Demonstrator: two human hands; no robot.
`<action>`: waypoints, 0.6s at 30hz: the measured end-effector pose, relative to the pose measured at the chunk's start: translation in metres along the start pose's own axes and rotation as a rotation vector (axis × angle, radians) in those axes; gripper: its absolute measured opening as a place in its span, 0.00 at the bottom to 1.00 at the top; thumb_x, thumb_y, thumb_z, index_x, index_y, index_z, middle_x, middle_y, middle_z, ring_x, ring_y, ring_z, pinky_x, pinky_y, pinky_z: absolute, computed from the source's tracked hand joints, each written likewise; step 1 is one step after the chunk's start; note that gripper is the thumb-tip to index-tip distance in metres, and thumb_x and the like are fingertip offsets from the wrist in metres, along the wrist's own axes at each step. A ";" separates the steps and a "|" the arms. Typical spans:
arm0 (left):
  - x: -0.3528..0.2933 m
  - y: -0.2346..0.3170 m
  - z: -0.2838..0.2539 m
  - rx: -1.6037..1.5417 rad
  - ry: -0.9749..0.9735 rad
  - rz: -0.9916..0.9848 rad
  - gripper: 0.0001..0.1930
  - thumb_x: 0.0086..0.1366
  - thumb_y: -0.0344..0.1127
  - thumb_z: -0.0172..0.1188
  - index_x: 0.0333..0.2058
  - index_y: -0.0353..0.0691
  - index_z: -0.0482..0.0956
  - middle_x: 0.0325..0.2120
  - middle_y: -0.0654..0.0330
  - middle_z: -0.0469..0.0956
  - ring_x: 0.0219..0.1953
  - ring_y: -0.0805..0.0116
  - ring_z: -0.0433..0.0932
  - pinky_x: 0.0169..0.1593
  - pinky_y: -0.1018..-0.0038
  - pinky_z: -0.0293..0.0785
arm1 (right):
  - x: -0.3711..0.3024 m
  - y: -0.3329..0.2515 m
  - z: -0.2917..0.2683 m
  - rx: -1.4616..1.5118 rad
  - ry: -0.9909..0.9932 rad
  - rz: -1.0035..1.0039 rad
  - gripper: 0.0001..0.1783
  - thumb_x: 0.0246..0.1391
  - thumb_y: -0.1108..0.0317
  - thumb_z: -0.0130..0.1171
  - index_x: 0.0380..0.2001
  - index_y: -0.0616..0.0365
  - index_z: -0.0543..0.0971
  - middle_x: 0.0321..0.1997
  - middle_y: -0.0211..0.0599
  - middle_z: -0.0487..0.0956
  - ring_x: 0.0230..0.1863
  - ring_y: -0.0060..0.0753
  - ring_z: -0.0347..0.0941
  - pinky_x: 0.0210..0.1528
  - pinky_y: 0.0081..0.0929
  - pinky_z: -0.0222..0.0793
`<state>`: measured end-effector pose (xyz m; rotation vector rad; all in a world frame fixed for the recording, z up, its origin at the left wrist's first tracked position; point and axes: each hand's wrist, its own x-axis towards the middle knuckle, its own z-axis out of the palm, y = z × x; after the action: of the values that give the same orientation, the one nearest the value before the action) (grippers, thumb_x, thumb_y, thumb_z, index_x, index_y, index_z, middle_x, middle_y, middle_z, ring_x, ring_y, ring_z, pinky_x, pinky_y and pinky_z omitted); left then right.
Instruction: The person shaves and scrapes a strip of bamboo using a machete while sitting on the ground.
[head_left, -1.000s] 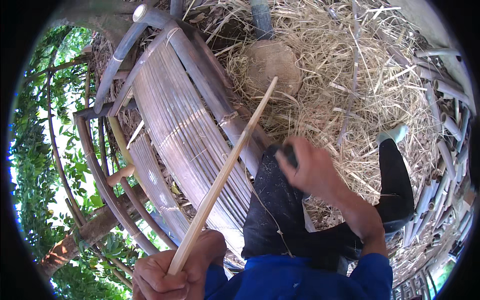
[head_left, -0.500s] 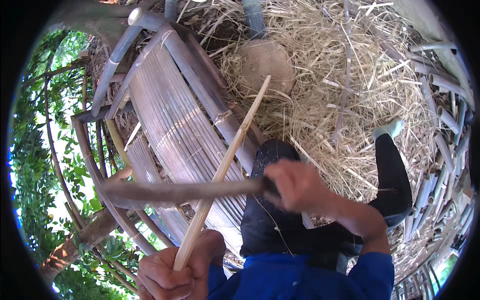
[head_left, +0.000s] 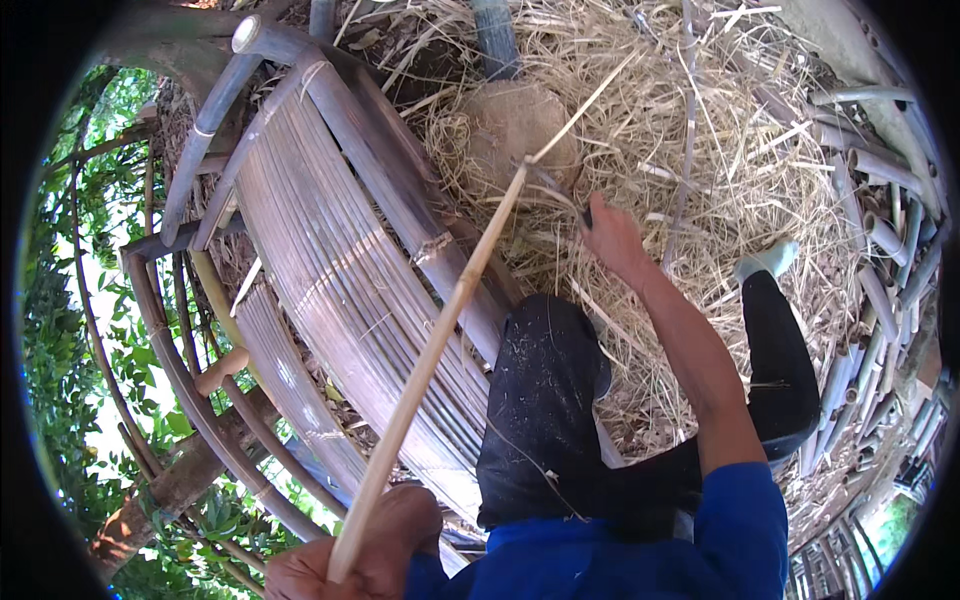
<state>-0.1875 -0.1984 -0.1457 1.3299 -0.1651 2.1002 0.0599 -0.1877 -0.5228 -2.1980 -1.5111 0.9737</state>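
My left hand [head_left: 350,550], at the lower left, is closed around the near end of a long pale bamboo strip [head_left: 430,362]. The strip slants up and away to the right, its far end above the edge of a round wooden block [head_left: 505,115]. My right hand [head_left: 612,238] is stretched forward, closed on the dark handle of a knife [head_left: 550,184]. Blurred and thin-looking, the blade lies close to the strip's far end. From that end a narrow light shaving [head_left: 585,107] sticks out to the upper right; whether it is still attached is hard to tell.
A slatted bamboo bench [head_left: 330,270] with thick pole rails stands on the left. Loose shavings [head_left: 640,130] cover the ground ahead and right. Cut bamboo poles [head_left: 890,240] are piled along the right edge. My dark-trousered knee [head_left: 550,370] is beside the bench.
My right hand has swung the knife from across the strip near my lap forward to its far end. A shaving now shows there. My left hand has shifted slightly down and still holds the strip.
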 end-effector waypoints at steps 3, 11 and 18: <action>0.010 -0.018 0.007 0.078 -0.037 -0.067 0.18 0.79 0.45 0.43 0.27 0.46 0.66 0.14 0.73 0.54 0.12 0.83 0.52 0.16 0.81 0.48 | 0.006 0.038 0.010 -0.109 0.188 -0.018 0.20 0.62 0.58 0.59 0.42 0.64 0.67 0.25 0.58 0.78 0.24 0.62 0.78 0.25 0.51 0.73; 0.018 0.017 -0.011 0.426 0.124 -0.161 0.21 0.79 0.50 0.43 0.29 0.42 0.66 0.18 0.68 0.59 0.17 0.77 0.54 0.19 0.78 0.52 | -0.064 -0.092 -0.064 0.189 -0.058 0.018 0.21 0.64 0.58 0.57 0.45 0.68 0.69 0.28 0.59 0.80 0.28 0.62 0.80 0.31 0.52 0.76; 0.012 0.017 -0.001 0.424 0.086 -0.171 0.22 0.79 0.52 0.42 0.28 0.43 0.63 0.19 0.67 0.56 0.18 0.76 0.51 0.21 0.77 0.50 | -0.175 -0.186 -0.112 0.278 0.174 -0.596 0.22 0.57 0.60 0.67 0.46 0.64 0.73 0.35 0.49 0.81 0.27 0.43 0.82 0.28 0.32 0.80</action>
<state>-0.2010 -0.2060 -0.1324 1.4266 0.4380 2.1105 -0.0332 -0.2577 -0.2697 -1.4639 -1.6790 0.7172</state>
